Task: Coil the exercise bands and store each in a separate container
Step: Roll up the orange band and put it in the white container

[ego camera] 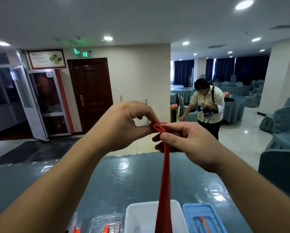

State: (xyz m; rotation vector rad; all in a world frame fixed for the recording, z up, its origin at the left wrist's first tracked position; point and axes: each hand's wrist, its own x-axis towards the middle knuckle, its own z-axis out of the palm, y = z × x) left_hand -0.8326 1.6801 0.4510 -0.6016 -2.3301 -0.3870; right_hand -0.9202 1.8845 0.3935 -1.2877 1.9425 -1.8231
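Both hands are raised above the bench [40, 179], working on the top end of a red exercise band [164, 179]. The left hand [124, 125] pinches the folded tip of the band between thumb and curled fingers, and the right hand [189, 145] grips the band just below that fold, thumb pressed on top. Held this way, the fold looks like the first turn of a coil, with one hand fixing the core while the other can feed the band round it.

The rest of the band hangs straight down from the hands, its lower end running out of view at the bottom edge in front of a white tub [141, 219]. Letting it hang probably keeps it flat and untwisted for rolling.

Just beside the white tub on the right is a blue container [196, 217] with a thin orange strip in it, and to the left a clear plastic box [105, 223]. The coiling seems barely begun, and no container holds this band yet.
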